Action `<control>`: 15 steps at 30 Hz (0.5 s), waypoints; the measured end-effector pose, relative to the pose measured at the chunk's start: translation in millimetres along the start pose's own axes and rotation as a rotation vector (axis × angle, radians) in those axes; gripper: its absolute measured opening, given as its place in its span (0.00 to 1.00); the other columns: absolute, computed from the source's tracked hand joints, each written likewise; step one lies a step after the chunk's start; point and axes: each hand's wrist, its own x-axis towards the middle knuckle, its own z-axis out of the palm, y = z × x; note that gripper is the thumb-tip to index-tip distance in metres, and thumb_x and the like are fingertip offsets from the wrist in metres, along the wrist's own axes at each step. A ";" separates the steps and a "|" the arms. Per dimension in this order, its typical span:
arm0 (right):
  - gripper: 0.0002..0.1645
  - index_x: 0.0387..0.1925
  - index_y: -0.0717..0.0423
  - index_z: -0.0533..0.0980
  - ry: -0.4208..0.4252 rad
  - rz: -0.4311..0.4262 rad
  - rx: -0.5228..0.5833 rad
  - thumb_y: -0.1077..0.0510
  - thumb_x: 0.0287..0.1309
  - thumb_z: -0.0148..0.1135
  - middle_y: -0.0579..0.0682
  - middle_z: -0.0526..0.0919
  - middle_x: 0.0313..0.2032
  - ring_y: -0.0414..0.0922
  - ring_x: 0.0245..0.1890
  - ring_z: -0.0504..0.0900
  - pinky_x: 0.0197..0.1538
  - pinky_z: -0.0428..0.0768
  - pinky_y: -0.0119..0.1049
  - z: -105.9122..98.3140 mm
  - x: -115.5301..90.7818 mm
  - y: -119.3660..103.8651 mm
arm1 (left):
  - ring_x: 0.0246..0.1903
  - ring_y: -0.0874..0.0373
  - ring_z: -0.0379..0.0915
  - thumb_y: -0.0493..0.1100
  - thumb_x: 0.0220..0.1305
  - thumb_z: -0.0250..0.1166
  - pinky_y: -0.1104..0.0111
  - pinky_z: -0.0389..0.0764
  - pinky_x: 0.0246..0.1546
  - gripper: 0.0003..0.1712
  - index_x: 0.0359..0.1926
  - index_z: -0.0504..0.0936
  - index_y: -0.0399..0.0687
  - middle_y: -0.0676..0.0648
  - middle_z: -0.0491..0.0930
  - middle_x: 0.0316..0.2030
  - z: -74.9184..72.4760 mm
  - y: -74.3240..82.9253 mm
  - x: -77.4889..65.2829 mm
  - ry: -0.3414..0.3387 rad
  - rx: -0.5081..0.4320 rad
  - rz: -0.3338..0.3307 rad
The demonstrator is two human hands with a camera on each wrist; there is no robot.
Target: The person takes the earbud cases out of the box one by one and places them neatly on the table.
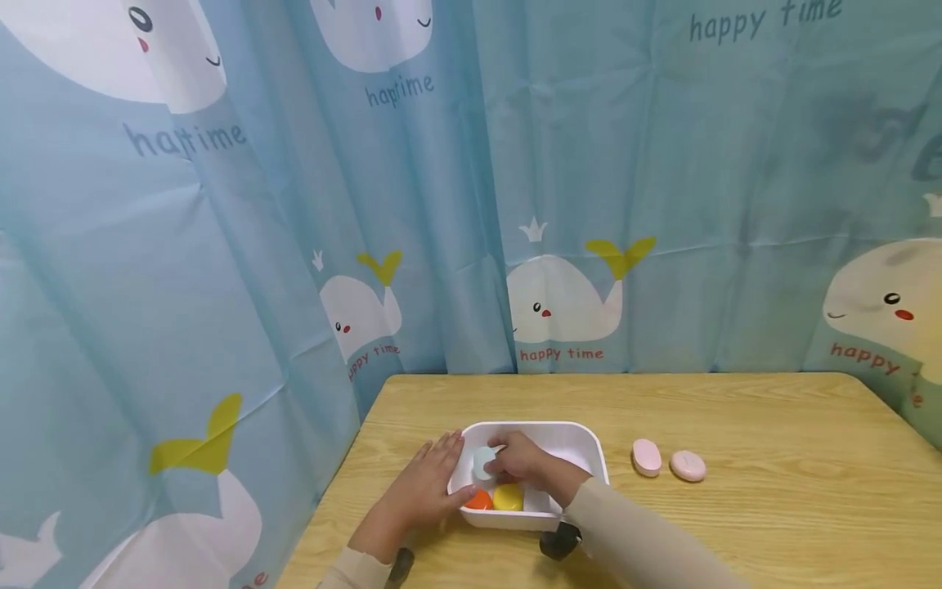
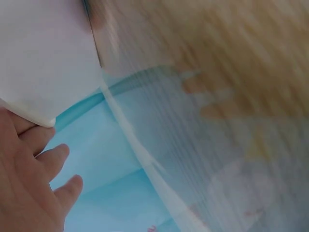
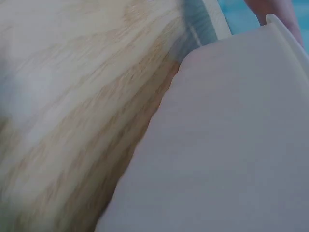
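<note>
My right hand point(image 1: 521, 458) pinches a pale-blue rounded block point(image 1: 482, 464) inside the white plastic tray point(image 1: 530, 424), probably placing it, release due next; my left hand point(image 1: 429, 481), straight-fingered, touches the tray.

The tray point(image 1: 577, 443) appears to be moulded in smooth plastic, softly shiny along its rim. The tabletop point(image 1: 780, 425) is surfaced in smooth wood grain, and blurred reflections are thrown back by its gloss. The curtain point(image 1: 574, 164) is made of thin, creased sheeting, softly lustrous; whether cloth or plastic cannot be told. Smooth faces are shown by the left pink piece point(image 1: 646, 458) and the right pink piece point(image 1: 688, 465). The right sleeve point(image 1: 640, 532) is cut from matt cloth.
</note>
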 end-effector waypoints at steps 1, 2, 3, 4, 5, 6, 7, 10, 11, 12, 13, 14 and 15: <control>0.28 0.58 0.73 0.70 -0.011 -0.002 0.004 0.69 0.55 0.66 0.59 0.78 0.40 0.48 0.33 0.80 0.41 0.84 0.42 -2.4 -1.5 -0.8 | 0.72 0.49 0.46 0.73 0.66 0.44 0.48 0.51 0.69 0.51 0.74 0.54 0.38 0.45 0.52 0.74 -0.1 -0.4 0.3 0.002 0.006 -0.002; 0.28 0.58 0.73 0.71 -0.021 -0.003 0.004 0.69 0.56 0.66 0.59 0.78 0.41 0.48 0.34 0.81 0.42 0.84 0.44 -4.8 -3.2 -1.8 | 0.72 0.49 0.46 0.73 0.66 0.44 0.48 0.51 0.69 0.52 0.74 0.54 0.38 0.45 0.52 0.74 -0.4 -0.5 0.3 0.002 0.010 -0.003; 0.27 0.57 0.73 0.71 -0.030 0.001 0.008 0.69 0.56 0.66 0.59 0.77 0.42 0.49 0.35 0.81 0.43 0.83 0.45 -7.4 -4.5 -2.3 | 0.73 0.49 0.46 0.73 0.66 0.44 0.48 0.50 0.69 0.52 0.74 0.54 0.39 0.45 0.52 0.74 -0.9 -0.3 0.3 0.000 0.011 -0.007; 0.26 0.56 0.73 0.72 -0.039 0.001 0.007 0.69 0.56 0.65 0.59 0.77 0.42 0.49 0.36 0.81 0.44 0.83 0.46 -9.9 -6.1 -3.0 | 0.73 0.49 0.46 0.73 0.66 0.44 0.48 0.50 0.69 0.51 0.75 0.54 0.39 0.45 0.52 0.74 -0.7 -0.4 0.3 -0.004 0.009 -0.013; 0.25 0.56 0.73 0.72 -0.048 0.002 0.012 0.69 0.57 0.65 0.59 0.77 0.43 0.49 0.37 0.81 0.45 0.83 0.47 -12.5 -7.6 -3.4 | 0.73 0.50 0.46 0.73 0.66 0.44 0.48 0.50 0.69 0.51 0.75 0.54 0.40 0.46 0.52 0.74 -0.7 -0.1 0.0 -0.009 0.006 -0.019; 0.24 0.55 0.73 0.73 -0.054 0.001 0.011 0.69 0.57 0.65 0.59 0.77 0.43 0.49 0.37 0.81 0.45 0.83 0.47 -14.7 -8.9 -3.2 | 0.73 0.50 0.45 0.73 0.66 0.45 0.49 0.49 0.69 0.51 0.75 0.54 0.41 0.46 0.51 0.74 -0.6 0.2 -0.5 -0.014 0.005 -0.027; 0.23 0.54 0.74 0.73 -0.060 0.000 0.013 0.70 0.57 0.65 0.59 0.77 0.42 0.49 0.37 0.81 0.45 0.83 0.47 -17.0 -10.3 -3.1 | 0.73 0.50 0.45 0.73 0.66 0.45 0.48 0.49 0.69 0.51 0.75 0.54 0.41 0.46 0.51 0.74 -0.6 0.7 -0.9 -0.019 -0.004 -0.034; 0.22 0.53 0.74 0.73 -0.064 0.003 0.010 0.70 0.57 0.65 0.58 0.76 0.41 0.49 0.37 0.81 0.44 0.83 0.46 -24.0 -14.0 -0.6 | 0.73 0.49 0.46 0.72 0.66 0.47 0.47 0.49 0.69 0.50 0.75 0.54 0.41 0.47 0.52 0.74 -0.1 2.0 -1.8 -0.026 -0.026 -0.048; 0.22 0.53 0.74 0.73 -0.062 0.007 0.012 0.69 0.57 0.65 0.58 0.76 0.41 0.49 0.37 0.81 0.44 0.83 0.46 -26.5 -15.1 0.6 | 0.73 0.49 0.45 0.72 0.65 0.47 0.47 0.49 0.69 0.50 0.75 0.54 0.42 0.47 0.52 0.74 -0.1 2.7 -1.6 -0.027 -0.028 -0.052; 0.22 0.53 0.74 0.73 -0.057 0.008 0.009 0.69 0.57 0.65 0.58 0.77 0.41 0.49 0.37 0.81 0.43 0.83 0.45 -29.1 -16.1 1.7 | 0.73 0.49 0.46 0.72 0.65 0.47 0.47 0.49 0.69 0.50 0.75 0.54 0.42 0.47 0.52 0.74 0.0 3.2 -1.1 -0.025 -0.033 -0.053; 0.22 0.53 0.74 0.73 -0.054 0.012 0.016 0.69 0.57 0.65 0.58 0.77 0.41 0.48 0.36 0.80 0.43 0.83 0.45 -32.0 -17.2 2.5 | 0.73 0.49 0.45 0.72 0.65 0.47 0.47 0.48 0.69 0.51 0.75 0.54 0.42 0.47 0.51 0.74 -0.1 3.8 -0.4 -0.026 -0.034 -0.056; 0.22 0.52 0.74 0.73 -0.049 0.014 0.023 0.69 0.57 0.65 0.58 0.77 0.40 0.48 0.36 0.80 0.42 0.84 0.44 -34.9 -18.0 3.6 | 0.73 0.49 0.45 0.73 0.65 0.46 0.47 0.48 0.69 0.51 0.75 0.53 0.42 0.47 0.51 0.75 0.1 4.1 0.5 -0.028 -0.035 -0.057; 0.22 0.52 0.74 0.73 -0.046 0.017 0.033 0.68 0.57 0.65 0.58 0.78 0.40 0.48 0.35 0.80 0.41 0.84 0.44 -37.8 -19.0 3.9 | 0.73 0.49 0.44 0.73 0.65 0.46 0.48 0.48 0.69 0.51 0.75 0.53 0.42 0.47 0.51 0.75 0.0 4.5 1.5 -0.027 -0.037 -0.055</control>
